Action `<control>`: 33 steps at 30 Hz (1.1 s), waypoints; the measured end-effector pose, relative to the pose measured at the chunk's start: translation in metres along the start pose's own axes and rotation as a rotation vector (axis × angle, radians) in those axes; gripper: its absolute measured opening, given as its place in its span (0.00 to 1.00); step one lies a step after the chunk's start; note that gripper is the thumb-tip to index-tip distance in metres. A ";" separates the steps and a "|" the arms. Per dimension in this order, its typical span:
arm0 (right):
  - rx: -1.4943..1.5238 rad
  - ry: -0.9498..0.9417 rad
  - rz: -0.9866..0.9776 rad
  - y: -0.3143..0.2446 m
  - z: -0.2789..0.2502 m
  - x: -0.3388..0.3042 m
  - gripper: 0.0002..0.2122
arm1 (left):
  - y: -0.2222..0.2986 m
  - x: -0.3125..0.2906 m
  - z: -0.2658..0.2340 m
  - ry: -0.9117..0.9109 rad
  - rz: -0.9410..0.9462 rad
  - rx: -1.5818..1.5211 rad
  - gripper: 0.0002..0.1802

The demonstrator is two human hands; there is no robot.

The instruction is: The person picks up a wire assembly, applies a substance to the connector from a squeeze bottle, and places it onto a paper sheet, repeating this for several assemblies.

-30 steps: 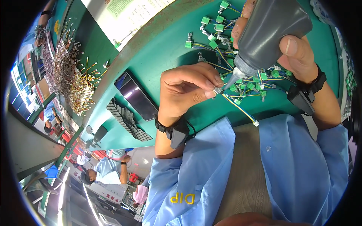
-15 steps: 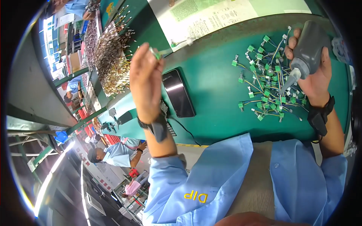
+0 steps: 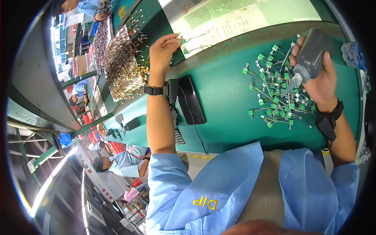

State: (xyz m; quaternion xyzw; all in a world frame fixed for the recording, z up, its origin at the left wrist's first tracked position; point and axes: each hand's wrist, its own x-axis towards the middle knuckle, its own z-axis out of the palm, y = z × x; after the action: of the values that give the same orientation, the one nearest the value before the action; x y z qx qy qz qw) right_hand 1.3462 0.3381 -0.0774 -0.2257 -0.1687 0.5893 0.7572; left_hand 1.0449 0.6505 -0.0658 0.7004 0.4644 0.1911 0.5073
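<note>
My left hand point(image 3: 163, 51) reaches over the printed sheets, its fingers pinched at a small green connector point(image 3: 183, 40) with a thin wire lead. A second green connector with a lead point(image 3: 186, 51) lies just below it on the paper. In my right hand point(image 3: 323, 84) is a dark grey squeeze bottle point(image 3: 314, 51), tilted so its tapered nozzle point(image 3: 290, 86) points down and left. Under the nozzle spreads a pile of green connectors with short wires point(image 3: 277, 100) on the green mat. My right fingers wrap round the bottle's body.
A black phone point(image 3: 190, 102) and a cable lie on the green mat point(image 3: 227, 105), left of the pile. Printed sheets point(image 3: 235, 23) cover the far side. A heap of wired parts point(image 3: 125, 58) stands at left. A clear plastic bottle point(image 3: 352, 55) lies far right. Other people work at left.
My left hand has moved up and right with the green connector, onto the printed sheets. My right hand and the squeeze bottle have shifted slightly left and down.
</note>
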 end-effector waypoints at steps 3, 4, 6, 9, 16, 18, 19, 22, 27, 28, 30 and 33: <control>0.001 0.000 0.007 0.000 0.000 0.000 0.29 | 0.004 -0.001 0.004 0.028 0.025 0.050 0.14; 0.002 -0.004 0.010 0.000 -0.001 0.001 0.29 | 0.005 -0.001 0.006 0.049 0.025 0.080 0.14; 0.004 -0.008 0.013 0.001 -0.001 0.001 0.29 | 0.005 0.000 0.006 0.070 0.025 0.111 0.13; -0.001 -0.011 0.025 0.001 -0.001 0.001 0.29 | 0.003 0.001 0.005 0.042 0.043 0.190 0.13; -0.012 0.007 -0.019 0.003 0.000 0.000 0.27 | -0.004 -0.007 0.005 0.069 0.044 0.154 0.12; -0.017 0.005 -0.026 0.003 0.000 0.001 0.26 | -0.004 -0.008 0.005 0.070 0.048 0.145 0.12; -0.011 0.002 -0.023 0.003 0.000 0.001 0.26 | -0.004 -0.009 0.005 0.069 0.042 0.143 0.12; -0.002 0.000 -0.016 0.001 -0.001 0.000 0.26 | -0.002 -0.013 0.006 0.062 0.031 0.135 0.12; 0.033 0.041 -0.034 0.002 0.004 -0.002 0.25 | 0.023 -0.031 0.012 0.109 0.163 0.307 0.12; 0.030 0.022 -0.037 0.002 0.001 0.000 0.25 | 0.041 -0.041 0.019 0.130 0.255 0.494 0.13; 0.021 0.019 -0.031 0.003 -0.001 0.000 0.24 | 0.073 -0.075 0.049 -0.056 0.397 0.441 0.14; -0.033 0.007 -0.001 0.002 -0.003 0.001 0.29 | 0.091 -0.126 0.103 -0.310 0.415 0.532 0.13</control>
State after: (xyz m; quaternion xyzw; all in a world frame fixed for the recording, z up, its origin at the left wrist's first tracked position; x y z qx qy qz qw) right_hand 1.3467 0.3387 -0.0809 -0.2403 -0.1758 0.5852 0.7542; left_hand 1.1002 0.4846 -0.0015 0.9076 0.2634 0.0540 0.3224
